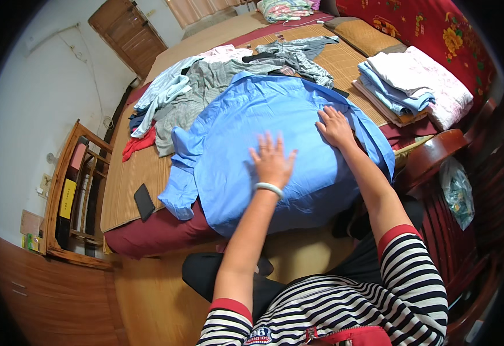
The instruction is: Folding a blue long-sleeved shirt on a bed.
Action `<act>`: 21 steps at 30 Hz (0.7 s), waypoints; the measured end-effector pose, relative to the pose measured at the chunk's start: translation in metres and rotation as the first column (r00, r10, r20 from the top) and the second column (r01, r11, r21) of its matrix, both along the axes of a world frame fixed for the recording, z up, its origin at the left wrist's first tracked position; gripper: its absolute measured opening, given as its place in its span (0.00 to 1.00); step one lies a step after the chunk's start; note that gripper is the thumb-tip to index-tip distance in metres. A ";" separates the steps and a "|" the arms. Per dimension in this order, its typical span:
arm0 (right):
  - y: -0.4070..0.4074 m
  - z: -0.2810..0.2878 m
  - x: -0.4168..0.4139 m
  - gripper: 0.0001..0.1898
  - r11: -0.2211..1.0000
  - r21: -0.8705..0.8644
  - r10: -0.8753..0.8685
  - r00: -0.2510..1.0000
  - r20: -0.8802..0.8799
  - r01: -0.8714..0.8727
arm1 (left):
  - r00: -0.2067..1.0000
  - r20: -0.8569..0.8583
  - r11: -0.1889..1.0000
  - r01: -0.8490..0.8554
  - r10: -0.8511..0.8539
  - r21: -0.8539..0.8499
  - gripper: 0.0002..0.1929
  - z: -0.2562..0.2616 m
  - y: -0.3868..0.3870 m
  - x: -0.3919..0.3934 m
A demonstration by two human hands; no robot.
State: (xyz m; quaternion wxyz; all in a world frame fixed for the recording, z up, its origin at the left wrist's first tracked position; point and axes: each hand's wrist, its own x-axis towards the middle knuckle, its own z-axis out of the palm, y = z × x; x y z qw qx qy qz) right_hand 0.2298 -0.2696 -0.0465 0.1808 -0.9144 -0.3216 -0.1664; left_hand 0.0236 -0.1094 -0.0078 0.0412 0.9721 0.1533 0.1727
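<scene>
A blue long-sleeved shirt (239,173) is spread over the near edge of the bed, its lower part hanging down the side. My left hand (272,162), with a pale bangle at the wrist, is over the middle of the cloth, fingers apart and blurred; whether it touches cannot be told. Flat on the shirt's right part rests my right hand (336,127), holding nothing. One sleeve (180,190) lies bunched at the left, and another strip of blue cloth (375,134) runs along the right side.
Loose clothes (217,82) lie heaped beyond the shirt. A folded stack (396,82) sits at the right, near a pillow (364,34). A black phone (144,202) lies on the bed mat (122,190). Right of me is a wooden chair (442,233) holding a plastic bag (456,192).
</scene>
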 end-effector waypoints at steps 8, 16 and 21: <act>-0.002 -0.005 0.003 0.27 0.999 0.043 0.014 1.000 -0.017 -0.013 | 0.998 0.007 0.998 0.069 -0.069 -0.003 0.34 -0.020 0.004 -0.018; -0.002 -0.002 0.002 0.26 0.999 0.048 0.020 1.000 0.008 -0.021 | 0.951 0.023 0.951 -0.308 0.308 0.037 0.33 -0.036 0.142 -0.108; -0.001 -0.005 0.004 0.25 0.998 0.051 0.025 0.998 0.051 -0.028 | 0.936 0.111 0.936 -0.343 0.333 0.082 0.31 -0.044 0.150 -0.115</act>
